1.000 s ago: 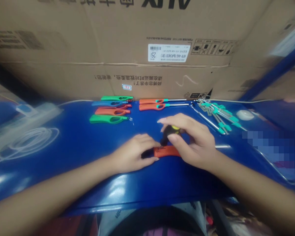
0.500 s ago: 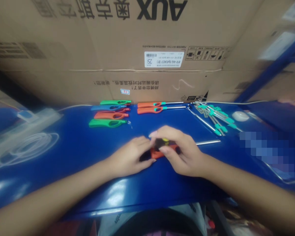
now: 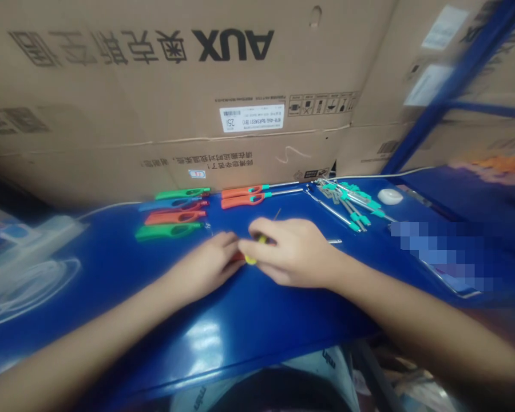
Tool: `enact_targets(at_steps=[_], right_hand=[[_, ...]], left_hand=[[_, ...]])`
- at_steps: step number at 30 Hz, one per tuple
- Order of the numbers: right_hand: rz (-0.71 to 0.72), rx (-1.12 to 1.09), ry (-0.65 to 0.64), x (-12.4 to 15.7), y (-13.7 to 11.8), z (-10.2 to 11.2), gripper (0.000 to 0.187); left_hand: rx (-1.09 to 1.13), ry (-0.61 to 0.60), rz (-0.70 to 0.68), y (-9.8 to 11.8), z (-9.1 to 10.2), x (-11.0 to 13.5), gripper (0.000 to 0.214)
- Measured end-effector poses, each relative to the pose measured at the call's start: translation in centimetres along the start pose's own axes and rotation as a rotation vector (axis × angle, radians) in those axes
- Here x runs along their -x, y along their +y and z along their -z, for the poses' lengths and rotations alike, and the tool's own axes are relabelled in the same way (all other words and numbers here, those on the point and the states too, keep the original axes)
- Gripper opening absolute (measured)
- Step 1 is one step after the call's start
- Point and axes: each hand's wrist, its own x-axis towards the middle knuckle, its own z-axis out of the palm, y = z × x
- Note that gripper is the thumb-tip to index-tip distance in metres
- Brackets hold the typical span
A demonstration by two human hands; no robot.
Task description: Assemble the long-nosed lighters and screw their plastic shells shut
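My left hand (image 3: 212, 257) is closed around the orange handle of a gas lighter (image 3: 237, 258), most of which the fingers cover. The end of its metal tube (image 3: 335, 241) shows beyond my right hand. Curled fingers of my right hand (image 3: 294, 252) grip a small screwdriver with a yellow and black handle (image 3: 252, 257). Its thin shaft (image 3: 277, 214) sticks up past the knuckles, away from the lighter. Both hands meet just above the blue table (image 3: 257, 320). The lighter's middle is hidden behind my right hand.
Orange lighters with tubes (image 3: 242, 200) lie behind my hands. Several coloured handles (image 3: 171, 231) lie left of them. Metal tubes with teal ends (image 3: 347, 203) are heaped at right, near a white round object (image 3: 389, 197). Cardboard (image 3: 154, 114) backs the table; a white cable (image 3: 47, 286) lies left.
My right hand has turned over, and the screwdriver's shaft now points up and away. The fingers have closed more tightly around its handle. The camera view has shifted to the right.
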Motion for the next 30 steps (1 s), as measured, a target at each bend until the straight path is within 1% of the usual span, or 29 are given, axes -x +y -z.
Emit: enact_targets(at_steps=[1,2,4,6,8,10,12,13,16,20,24,27,30], right_hand=[[-0.033,0.044,-0.09,0.0,0.4,0.3,0.022],[-0.098,0.053,-0.17,0.0,0.9,0.6,0.022],[-0.242,0.054,-0.279,0.0,2.3,1.2,0.019],[-0.367,0.08,-0.313,0.2,4.0,2.0,0.017],[-0.456,0.089,-0.309,0.7,5.7,2.7,0.013],[-0.514,0.067,-0.316,1.3,7.2,3.4,0.011],[-0.553,0.036,-0.335,2.0,8.5,3.9,0.01],[-0.565,0.012,-0.333,2.3,9.1,4.1,0.01],[-0.619,-0.025,-0.258,3.3,10.8,4.6,0.011],[-0.71,0.006,-0.226,4.2,12.8,4.3,0.012],[-0.755,-0.022,-0.253,4.6,13.8,3.7,0.015],[-0.764,-0.032,-0.274,4.7,14.0,3.5,0.016],[-0.746,-0.059,-0.324,4.8,13.8,3.4,0.016]], left_hand=[[-0.013,-0.002,-0.008,-0.1,0.1,-0.3,0.021],[-0.026,-0.017,-0.026,-0.3,0.4,-0.6,0.023],[-0.05,-0.037,-0.07,-0.9,1.5,-1.4,0.026],[-0.082,0.011,-0.092,-1.7,2.9,-2.2,0.029],[-0.114,0.04,-0.094,-2.8,4.2,-3.0,0.032],[-0.144,0.096,-0.094,-3.9,5.2,-3.8,0.036],[-0.164,0.109,-0.039,-5.1,5.6,-4.6,0.038],[-0.166,0.11,-0.006,-5.6,5.7,-4.9,0.039],[-0.18,0.116,0.08,-7.0,5.4,-6.1,0.037],[-0.206,0.152,0.127,-8.5,4.5,-7.8,0.033],[-0.216,0.172,0.167,-9.7,3.5,-9.1,0.032],[-0.213,0.181,0.181,-10.4,2.8,-9.8,0.031],[-0.213,0.196,0.195,-10.8,2.1,-10.3,0.033]])
